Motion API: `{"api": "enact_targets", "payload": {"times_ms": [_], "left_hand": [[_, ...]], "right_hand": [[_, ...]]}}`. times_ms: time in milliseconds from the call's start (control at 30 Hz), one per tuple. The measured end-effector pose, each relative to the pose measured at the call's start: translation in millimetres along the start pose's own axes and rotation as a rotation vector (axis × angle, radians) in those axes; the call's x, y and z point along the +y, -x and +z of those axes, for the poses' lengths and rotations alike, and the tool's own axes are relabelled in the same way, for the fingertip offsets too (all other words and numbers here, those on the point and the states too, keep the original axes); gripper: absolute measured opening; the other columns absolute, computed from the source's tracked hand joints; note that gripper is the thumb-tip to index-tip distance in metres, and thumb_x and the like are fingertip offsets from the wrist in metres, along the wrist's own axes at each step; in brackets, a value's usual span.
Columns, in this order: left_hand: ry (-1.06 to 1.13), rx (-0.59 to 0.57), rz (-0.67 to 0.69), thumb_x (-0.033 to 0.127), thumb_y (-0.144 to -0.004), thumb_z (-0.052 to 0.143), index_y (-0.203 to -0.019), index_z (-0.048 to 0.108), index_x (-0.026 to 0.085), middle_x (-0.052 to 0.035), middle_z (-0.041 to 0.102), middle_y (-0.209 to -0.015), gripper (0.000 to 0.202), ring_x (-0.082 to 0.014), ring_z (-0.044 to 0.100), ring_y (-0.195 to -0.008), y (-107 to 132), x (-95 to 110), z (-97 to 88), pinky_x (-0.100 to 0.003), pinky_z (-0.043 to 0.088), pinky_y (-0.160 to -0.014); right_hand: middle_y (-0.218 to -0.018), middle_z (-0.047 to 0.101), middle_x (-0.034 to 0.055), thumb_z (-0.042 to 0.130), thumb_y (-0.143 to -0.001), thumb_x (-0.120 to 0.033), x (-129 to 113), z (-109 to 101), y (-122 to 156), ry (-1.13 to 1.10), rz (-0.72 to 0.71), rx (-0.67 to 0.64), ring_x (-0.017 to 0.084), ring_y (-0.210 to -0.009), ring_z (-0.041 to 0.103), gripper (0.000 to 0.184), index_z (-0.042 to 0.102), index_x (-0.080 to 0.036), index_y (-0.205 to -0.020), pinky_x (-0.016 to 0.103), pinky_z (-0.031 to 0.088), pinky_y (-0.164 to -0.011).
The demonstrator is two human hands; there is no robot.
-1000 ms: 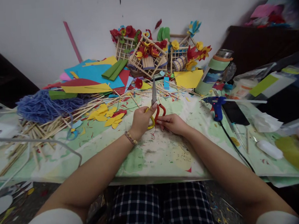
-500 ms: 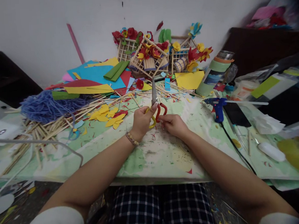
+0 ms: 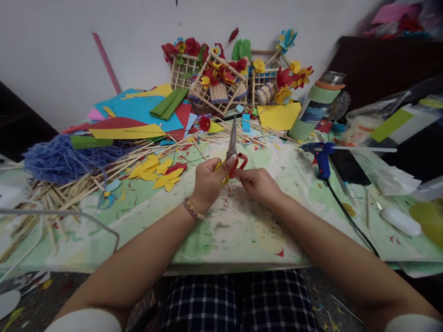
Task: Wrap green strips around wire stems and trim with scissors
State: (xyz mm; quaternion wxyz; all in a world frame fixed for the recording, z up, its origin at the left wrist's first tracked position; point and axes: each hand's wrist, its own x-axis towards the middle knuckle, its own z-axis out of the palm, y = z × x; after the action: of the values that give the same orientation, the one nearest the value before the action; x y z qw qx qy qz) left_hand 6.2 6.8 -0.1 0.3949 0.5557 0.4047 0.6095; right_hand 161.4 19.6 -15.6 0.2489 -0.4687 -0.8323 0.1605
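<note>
A pair of scissors (image 3: pixel 232 141) points up and away from me over the near middle of the table, its blades together. One handle loop is yellow, the other red. My left hand (image 3: pixel 207 183) is closed around the yellow loop, thumb pressed near the pivot; a beaded bracelet circles that wrist. Against the lower part of the red loop, the curled fingers of my right hand (image 3: pixel 259 184) are pinched, with their tips partly hidden. Red paper scraps (image 3: pixel 227 198) lie just under the hands.
Yellow paper petals (image 3: pixel 168 179), bamboo sticks (image 3: pixel 62 200) and blue raffia-like strands (image 3: pixel 67 159) lie left. Flower-trimmed stick frames (image 3: pixel 218 88) stand behind coloured sheets (image 3: pixel 138 111). On the right are a blue glue gun (image 3: pixel 323 160) with its cord, a bottle (image 3: pixel 314 106) and a phone (image 3: pixel 353 169).
The scissors have tilted, their tip swinging to the right and the red loop turning. Both hands stay close together at the handles. The whole view has shifted slightly.
</note>
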Motion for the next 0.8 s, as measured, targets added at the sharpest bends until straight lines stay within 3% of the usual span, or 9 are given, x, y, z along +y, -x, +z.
{"api": "enact_targets", "payload": {"times_ms": [133,400,600,800], "left_hand": [[-0.032,-0.006,0.026,0.061,-0.071,0.061,-0.048,0.032,0.018,0.0059,0.029,-0.044,0.057,-0.0048,0.023,-0.042,3,4,-0.1,-0.023,0.017,-0.041],[-0.124,-0.055,0.149,0.055,-0.069,0.067,-0.048,0.027,0.017,0.0064,0.02,-0.049,0.059,-0.0056,0.02,-0.047,1,-9,-5.9,-0.023,0.015,-0.043],[0.18,-0.017,-0.007,0.058,-0.071,0.064,-0.049,0.038,0.017,0.0071,0.03,-0.04,0.053,-0.004,0.025,-0.036,-8,-14,-5.1,-0.022,0.017,-0.036],[0.406,0.002,-0.143,0.058,-0.063,0.071,-0.049,0.038,0.017,0.0091,0.028,-0.036,0.054,-0.0028,0.025,-0.03,-12,-13,-3.2,-0.019,0.017,-0.032]], "right_hand": [[-0.073,0.069,0.0032,0.042,-0.081,-0.015,-2,2,-1,-0.063,-0.003,0.041,0.013,-0.059,0.057,0.037,0.071,-0.02,-0.102,0.022,0.035,-0.057],[-0.059,0.06,0.0002,0.044,-0.081,-0.019,6,14,-2,-0.217,0.017,0.136,0.01,-0.054,0.051,0.034,0.072,-0.016,-0.099,0.02,0.035,-0.054],[-0.06,0.059,-0.0025,0.036,-0.073,-0.004,5,14,-1,-0.401,0.101,0.016,0.006,-0.043,0.045,0.054,0.063,-0.02,-0.117,0.018,0.038,-0.047],[-0.057,0.057,-0.003,0.04,-0.079,-0.011,5,10,-1,-0.582,0.321,-0.08,0.003,-0.025,0.034,0.045,0.063,-0.019,-0.117,0.018,0.03,-0.027]]}}
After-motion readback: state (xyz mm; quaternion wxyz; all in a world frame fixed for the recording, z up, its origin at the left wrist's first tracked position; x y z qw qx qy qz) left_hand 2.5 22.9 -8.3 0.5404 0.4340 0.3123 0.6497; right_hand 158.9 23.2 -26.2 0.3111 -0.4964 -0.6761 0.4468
